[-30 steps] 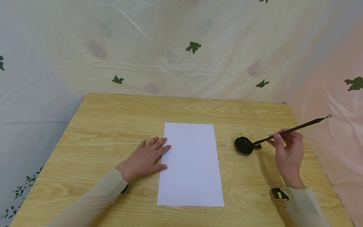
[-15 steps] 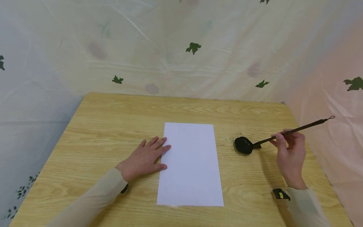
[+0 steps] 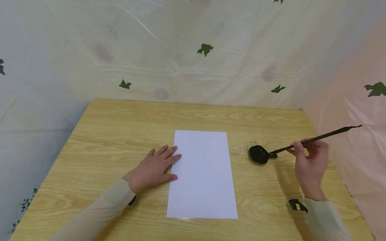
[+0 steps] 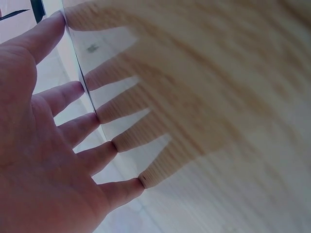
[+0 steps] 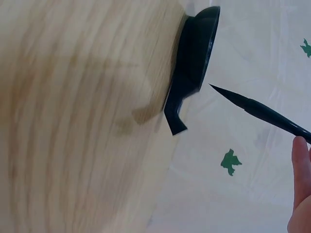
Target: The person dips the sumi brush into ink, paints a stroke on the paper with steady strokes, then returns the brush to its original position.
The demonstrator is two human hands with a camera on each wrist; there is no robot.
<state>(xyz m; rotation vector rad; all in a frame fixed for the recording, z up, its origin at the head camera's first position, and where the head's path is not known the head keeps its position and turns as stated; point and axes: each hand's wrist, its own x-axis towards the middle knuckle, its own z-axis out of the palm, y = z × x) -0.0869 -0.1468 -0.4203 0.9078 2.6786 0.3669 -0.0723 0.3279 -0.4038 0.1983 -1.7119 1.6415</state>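
Note:
A blank white sheet of paper (image 3: 202,177) lies on the wooden table (image 3: 105,134). My left hand (image 3: 152,169) is spread flat, its fingertips and thumb resting on the sheet's left edge. My right hand (image 3: 310,167) pinches the dark handle of an ink brush (image 3: 319,136), which slants with its looped end up to the right. The pointed black bristles (image 5: 231,97) are right at the rim of a small black ink dish (image 3: 258,154). In the right wrist view the dish (image 5: 194,53) shows a short handle; only fingertips of the right hand (image 5: 301,184) appear there.
Small dark specks (image 3: 254,143) mark the table just behind the dish. A pale curtain (image 3: 169,50) with green leaf shapes hangs behind the table, and a pinkish one (image 3: 356,117) hangs close along its right edge.
My right hand has shifted slightly to the right with the brush, whose handle end has moved right and a little lower. The left hand and the paper have stayed still.

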